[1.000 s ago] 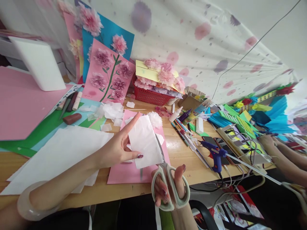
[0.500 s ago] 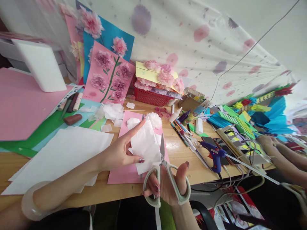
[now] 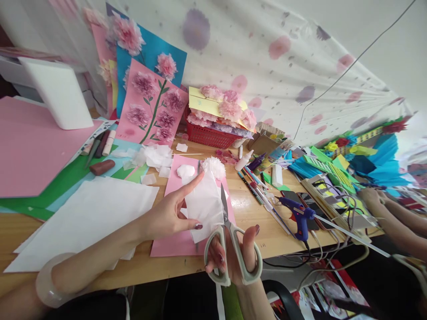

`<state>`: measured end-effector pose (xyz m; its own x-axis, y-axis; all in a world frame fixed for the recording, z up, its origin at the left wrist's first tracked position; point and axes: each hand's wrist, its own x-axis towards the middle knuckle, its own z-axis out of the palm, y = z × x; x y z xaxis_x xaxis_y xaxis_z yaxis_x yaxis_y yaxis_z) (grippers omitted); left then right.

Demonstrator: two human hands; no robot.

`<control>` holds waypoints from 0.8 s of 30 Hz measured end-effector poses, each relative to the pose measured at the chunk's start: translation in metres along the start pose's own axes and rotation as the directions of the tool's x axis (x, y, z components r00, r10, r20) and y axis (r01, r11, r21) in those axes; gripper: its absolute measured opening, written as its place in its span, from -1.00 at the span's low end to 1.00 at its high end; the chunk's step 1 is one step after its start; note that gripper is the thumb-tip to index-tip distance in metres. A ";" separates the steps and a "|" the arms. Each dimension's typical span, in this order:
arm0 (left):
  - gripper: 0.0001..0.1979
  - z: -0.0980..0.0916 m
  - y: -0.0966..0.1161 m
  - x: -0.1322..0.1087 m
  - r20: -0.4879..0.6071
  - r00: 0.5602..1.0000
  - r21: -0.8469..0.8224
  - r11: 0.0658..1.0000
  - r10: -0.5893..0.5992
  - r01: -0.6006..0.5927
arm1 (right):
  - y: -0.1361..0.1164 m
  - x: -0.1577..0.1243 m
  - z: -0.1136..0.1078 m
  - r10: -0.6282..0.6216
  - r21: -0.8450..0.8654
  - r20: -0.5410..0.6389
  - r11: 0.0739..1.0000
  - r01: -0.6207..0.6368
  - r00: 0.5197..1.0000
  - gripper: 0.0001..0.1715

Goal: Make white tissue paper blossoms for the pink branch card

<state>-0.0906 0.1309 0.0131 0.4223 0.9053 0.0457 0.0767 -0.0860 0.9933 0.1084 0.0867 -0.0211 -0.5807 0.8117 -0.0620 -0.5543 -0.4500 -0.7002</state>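
Observation:
Between thumb and fingers, my left hand (image 3: 176,209) pinches a folded piece of white tissue paper (image 3: 207,202). My right hand (image 3: 233,258) has its thumb and fingers through the handles of a pair of scissors (image 3: 230,233). The scissor blades point away from me, along the right edge of the tissue paper. Beneath lies a sheet of pink card (image 3: 167,246), partly hidden by the hand and tissue. On the card are a fluffy white paper flower (image 3: 214,167) and a small white tissue piece (image 3: 185,171).
A stack of white sheets (image 3: 90,213) lies left, beside tissue scraps (image 3: 155,155). Behind stand flower cards (image 3: 151,100) and a red basket (image 3: 210,135). Pens (image 3: 258,191), a blue glue gun (image 3: 300,215) and cables lie right. A co-worker's arms (image 3: 393,213) reach in at far right.
The scissor handles have come closer together, and the blades sit slightly more to the left. The tissue has tilted a little, showing more of the small white piece behind it.

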 end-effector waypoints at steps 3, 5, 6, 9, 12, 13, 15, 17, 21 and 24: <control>-0.04 0.000 0.001 0.000 0.012 1.000 -0.003 1.000 0.011 -0.011 | 0.005 0.001 -0.007 0.009 0.046 0.013 0.999 -0.010 1.000 -0.02; -0.03 0.000 0.002 0.000 0.003 1.000 -0.014 1.000 0.005 -0.005 | 0.007 0.003 -0.011 -0.001 0.060 0.030 0.998 0.000 1.000 -0.03; -0.03 0.001 0.003 0.000 -0.001 1.000 -0.034 0.999 0.001 -0.001 | 0.007 0.004 -0.013 -0.014 0.064 0.040 0.998 0.011 0.999 -0.04; -0.04 0.003 0.004 -0.001 0.041 0.999 -0.129 0.991 -0.016 0.021 | 0.006 0.005 -0.015 -0.054 0.078 0.069 0.996 0.049 0.996 -0.05; -0.11 0.006 0.005 -0.001 0.090 0.995 -0.192 0.980 -0.029 0.046 | -0.001 0.003 -0.012 -0.058 0.075 0.060 0.996 0.053 0.997 -0.02; -0.13 0.006 0.005 -0.001 0.096 0.995 -0.207 0.977 -0.032 0.051 | -0.004 0.001 -0.010 -0.051 0.064 0.034 0.997 0.048 0.998 0.01; -0.15 0.005 0.004 -0.001 0.091 0.995 -0.245 0.968 -0.032 0.053 | -0.008 -0.003 -0.005 -0.038 0.029 -0.024 0.999 0.038 0.999 0.07; -0.12 0.004 0.004 0.000 0.076 0.996 -0.273 0.960 -0.046 0.065 | -0.011 -0.008 -0.001 -0.018 -0.015 -0.042 1.000 0.018 0.999 0.09; -0.10 0.001 0.004 0.000 0.077 0.994 -0.276 0.956 -0.081 0.099 | -0.012 -0.018 0.001 0.007 -0.025 0.021 1.000 -0.006 1.000 0.09; -0.12 -0.001 0.006 0.000 0.105 0.992 -0.284 0.953 -0.076 0.103 | -0.013 -0.023 0.003 0.025 -0.001 0.029 1.000 -0.025 0.999 0.07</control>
<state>-0.0905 0.1309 0.0191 0.5080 0.8604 -0.0413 -0.1394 0.1294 0.9817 0.1274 0.0731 -0.0086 -0.6116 0.7890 -0.0588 -0.5390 -0.4699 -0.6990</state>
